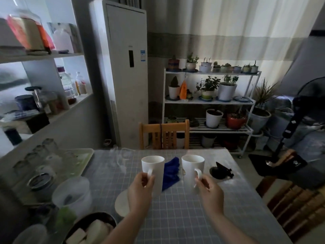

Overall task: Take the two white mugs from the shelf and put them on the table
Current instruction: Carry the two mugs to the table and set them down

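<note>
Two tall white mugs are held upright side by side above the table [177, 219], which has a grey checked cloth. My left hand [139, 192] grips the handle of the left mug [154, 169]. My right hand [210, 194] grips the handle of the right mug [191, 169]. Both handles point toward me. I cannot tell whether the mug bases touch the cloth. The shelf [42, 56] with jars is at the left.
A blue cloth [171, 170] lies between and behind the mugs. A black object [220, 170] sits to the right, a white plate [122, 203] under my left wrist. Left: a tray of glasses [58, 161], a frosted tub [73, 194], a bowl [93, 229]. Wooden chairs stand beyond [164, 134] and right [297, 208].
</note>
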`<state>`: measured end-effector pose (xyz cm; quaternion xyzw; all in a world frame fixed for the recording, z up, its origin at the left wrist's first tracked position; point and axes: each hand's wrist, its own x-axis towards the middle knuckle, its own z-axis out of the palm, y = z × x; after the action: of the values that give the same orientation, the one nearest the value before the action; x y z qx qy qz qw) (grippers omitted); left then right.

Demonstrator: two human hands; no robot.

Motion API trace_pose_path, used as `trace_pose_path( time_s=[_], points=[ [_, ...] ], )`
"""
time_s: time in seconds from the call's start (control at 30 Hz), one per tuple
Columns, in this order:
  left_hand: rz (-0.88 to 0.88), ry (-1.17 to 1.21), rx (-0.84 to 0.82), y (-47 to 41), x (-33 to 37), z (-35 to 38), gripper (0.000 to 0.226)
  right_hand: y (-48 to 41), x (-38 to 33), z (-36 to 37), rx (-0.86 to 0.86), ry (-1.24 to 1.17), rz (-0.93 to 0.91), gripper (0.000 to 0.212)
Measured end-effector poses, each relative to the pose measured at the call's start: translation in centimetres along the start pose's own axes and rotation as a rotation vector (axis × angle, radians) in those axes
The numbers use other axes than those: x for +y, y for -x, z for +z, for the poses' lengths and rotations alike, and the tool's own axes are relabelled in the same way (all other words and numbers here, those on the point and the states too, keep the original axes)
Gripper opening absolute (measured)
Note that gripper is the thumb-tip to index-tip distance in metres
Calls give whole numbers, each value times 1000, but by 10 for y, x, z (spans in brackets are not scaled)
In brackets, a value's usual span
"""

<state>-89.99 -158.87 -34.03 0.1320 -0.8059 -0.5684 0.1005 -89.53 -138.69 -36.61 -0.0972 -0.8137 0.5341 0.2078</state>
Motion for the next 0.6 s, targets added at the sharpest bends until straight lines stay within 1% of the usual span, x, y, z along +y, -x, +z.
trace_pose_path(
  time_s=[0.1,0.23,0.33,0.6],
  points=[
    [-27,-52,5,3,-16,11,11,7,24,9,-35,11,54,7],
    [-57,-56,-11,6,-35,24,10,15,51,19,-71,33,103,7],
    [-99,-71,-27,8,-52,35,16,21,66,24,-100,28,145,7],
    [-238,-84,-37,17,-84,63,11,26,98,28,-123,22,206,8]
  ],
)
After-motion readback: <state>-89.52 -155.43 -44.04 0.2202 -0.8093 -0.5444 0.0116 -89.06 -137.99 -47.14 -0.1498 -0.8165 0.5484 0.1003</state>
